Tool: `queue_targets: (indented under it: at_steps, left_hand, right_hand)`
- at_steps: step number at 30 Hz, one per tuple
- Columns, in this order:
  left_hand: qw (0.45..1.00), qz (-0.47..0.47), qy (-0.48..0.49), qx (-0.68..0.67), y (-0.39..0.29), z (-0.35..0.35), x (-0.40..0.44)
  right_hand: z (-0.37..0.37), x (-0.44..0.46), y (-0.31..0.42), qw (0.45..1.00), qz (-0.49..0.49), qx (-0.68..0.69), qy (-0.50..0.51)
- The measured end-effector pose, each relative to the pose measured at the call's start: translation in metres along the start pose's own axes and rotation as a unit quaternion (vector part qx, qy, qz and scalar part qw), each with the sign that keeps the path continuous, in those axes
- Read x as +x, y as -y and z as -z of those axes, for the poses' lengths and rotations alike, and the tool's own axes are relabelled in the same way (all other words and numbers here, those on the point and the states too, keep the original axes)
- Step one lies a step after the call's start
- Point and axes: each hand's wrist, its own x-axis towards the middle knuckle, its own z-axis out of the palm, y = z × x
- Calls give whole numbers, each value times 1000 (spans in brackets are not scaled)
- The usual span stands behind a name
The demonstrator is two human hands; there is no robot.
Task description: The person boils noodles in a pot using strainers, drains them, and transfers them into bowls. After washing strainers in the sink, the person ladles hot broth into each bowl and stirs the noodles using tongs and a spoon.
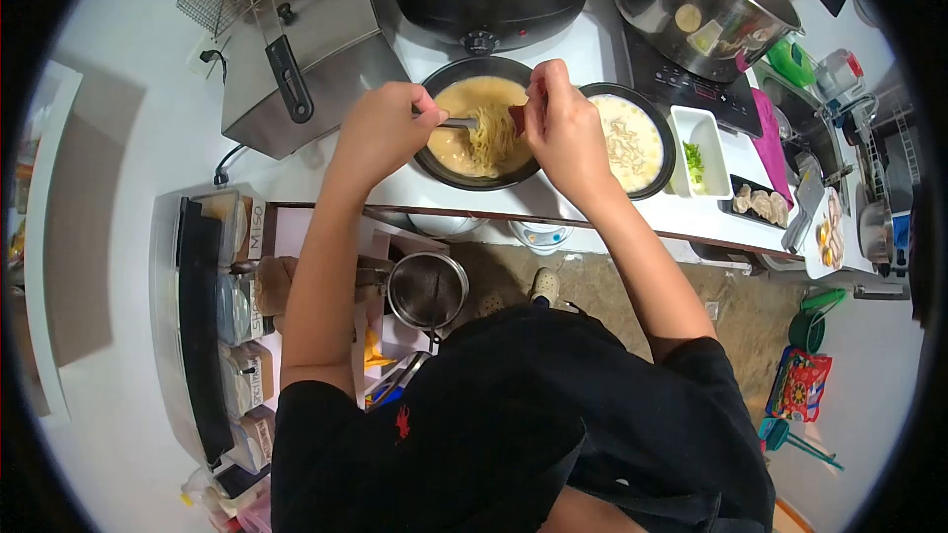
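Observation:
A black bowl [427, 164] of pale, creamy broth stands on the counter, and a bundle of noodles [491, 141] is bunched up in it. My left hand [395, 123] is closed on a metal utensil [459, 122] whose end meets the noodles from the left; its full shape is hidden. On the other side, my right hand [568, 128] is closed on a dark red utensil [516, 118], mostly covered by my fingers, at the noodles' right edge. Beside that hand sits a second black bowl [668, 163] of pale soup with light strips on top.
A white container [719, 163] of chopped green onions [695, 166] and a black tray of meat pieces [760, 204] lie to the right. A large steel pot [691, 10] stands on an induction cooktop [681, 79]. At back left is a metal fryer [296, 69]. Below hangs a strainer [428, 291].

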Motion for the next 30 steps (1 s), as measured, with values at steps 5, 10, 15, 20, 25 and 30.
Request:
queue_targets:
  at_steps: [5, 10, 15, 20, 25, 30]
  left_hand:
    - [996, 65, 7, 53, 8, -18, 35]
    - [988, 118, 29, 98, 13, -25, 69]
    - [991, 95, 16, 94, 10, -31, 86]
    - [985, 123, 0, 123, 0, -20, 73]
    - [985, 88, -73, 133, -9, -14, 18]
    - [984, 84, -89, 133, -10, -46, -15]
  right_hand:
    - [-2, 0, -19, 999, 19, -47, -18]
    - [5, 5, -20, 997, 53, -31, -50]
    - [-2, 6, -16, 993, 114, -18, -11]
    - [-16, 4, -25, 991, 104, -73, 51]
    - [-15, 0, -27, 992, 81, -71, 57]
    - [-17, -12, -26, 991, 80, -87, 62]
